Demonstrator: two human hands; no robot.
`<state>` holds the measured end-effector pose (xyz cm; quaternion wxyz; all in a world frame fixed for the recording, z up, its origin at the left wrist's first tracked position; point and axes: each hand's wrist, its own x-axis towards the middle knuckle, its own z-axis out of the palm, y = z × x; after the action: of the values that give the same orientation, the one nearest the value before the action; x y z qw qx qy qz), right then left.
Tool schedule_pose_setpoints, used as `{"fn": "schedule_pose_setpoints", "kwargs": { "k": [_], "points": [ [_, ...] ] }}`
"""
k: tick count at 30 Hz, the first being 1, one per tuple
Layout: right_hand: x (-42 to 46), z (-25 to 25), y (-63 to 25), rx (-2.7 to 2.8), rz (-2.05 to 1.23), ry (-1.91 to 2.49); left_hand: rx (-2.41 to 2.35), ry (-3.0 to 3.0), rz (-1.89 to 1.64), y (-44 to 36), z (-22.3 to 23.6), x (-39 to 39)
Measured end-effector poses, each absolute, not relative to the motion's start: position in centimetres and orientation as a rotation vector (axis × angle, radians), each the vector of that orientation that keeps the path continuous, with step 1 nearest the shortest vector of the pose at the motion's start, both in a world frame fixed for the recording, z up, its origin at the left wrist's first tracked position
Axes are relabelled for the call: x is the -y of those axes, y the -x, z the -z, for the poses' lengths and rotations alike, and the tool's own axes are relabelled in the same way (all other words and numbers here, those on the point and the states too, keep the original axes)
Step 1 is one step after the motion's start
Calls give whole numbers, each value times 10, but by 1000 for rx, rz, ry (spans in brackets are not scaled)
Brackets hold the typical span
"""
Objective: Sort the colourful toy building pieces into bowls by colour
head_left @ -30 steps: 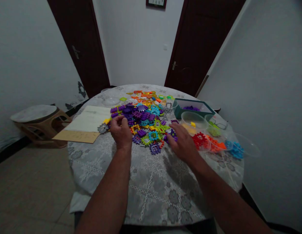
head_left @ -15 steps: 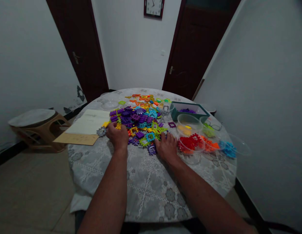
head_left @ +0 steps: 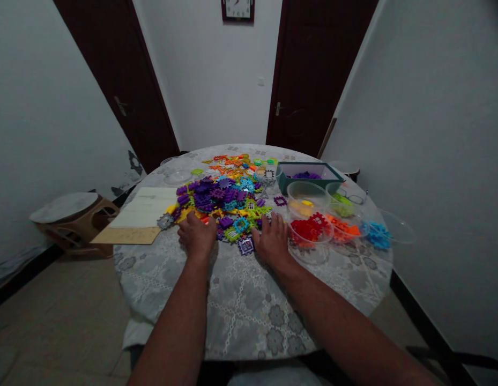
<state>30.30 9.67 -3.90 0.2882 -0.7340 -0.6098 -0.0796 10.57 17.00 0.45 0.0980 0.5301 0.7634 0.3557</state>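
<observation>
head view: saw the left hand (head_left: 197, 234) palm down at the near left edge of a heap of toothed plastic pieces (head_left: 216, 194), with thumb set apart; could not tell, with the fingertips hidden, whether grasping or loose. saw the right hand (head_left: 272, 239) palm down by the right edge of the heap, released, with fingers loosely spread. found the heap on the middle of the counter (head_left: 240, 300), mostly purple on top, with blue, green and yellow around. noticed a dark purple window-like piece (head_left: 245, 246) lying flat between both hands, close to the right one. found a gray gear-shaped piece (head_left: 165, 221) left of the left hand, beside a cream paper sheet (head_left: 148, 206). saw clear tubs (head_left: 308, 191) right of the right hand, with red pieces (head_left: 311, 228) in the nearest, and behind these a dark green box (head_left: 287, 186) containing purple pieces (head_left: 307, 176).
</observation>
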Motion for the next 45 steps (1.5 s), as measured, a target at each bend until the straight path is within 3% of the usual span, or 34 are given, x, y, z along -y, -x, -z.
{"fn": "schedule_pose_setpoints", "kwargs": {
  "k": [11, 20, 30, 45],
  "points": [
    [-106, 49, -310, 1705, 176, 1805, -2218, -1848, -904, -119, 5, -162],
    [-102, 48, -309, 1646, 150, 1947, -2226, -1927, -869, -129, 12, -149],
    [-108, 55, -308, 1627, 98, 1782, -1861, -1953, -1234, -175, 32, -137],
    [-120, 38, -299, 905, -596, 1460, -1716, -1815, -1349, -195, 27, -127]
  ]
}}
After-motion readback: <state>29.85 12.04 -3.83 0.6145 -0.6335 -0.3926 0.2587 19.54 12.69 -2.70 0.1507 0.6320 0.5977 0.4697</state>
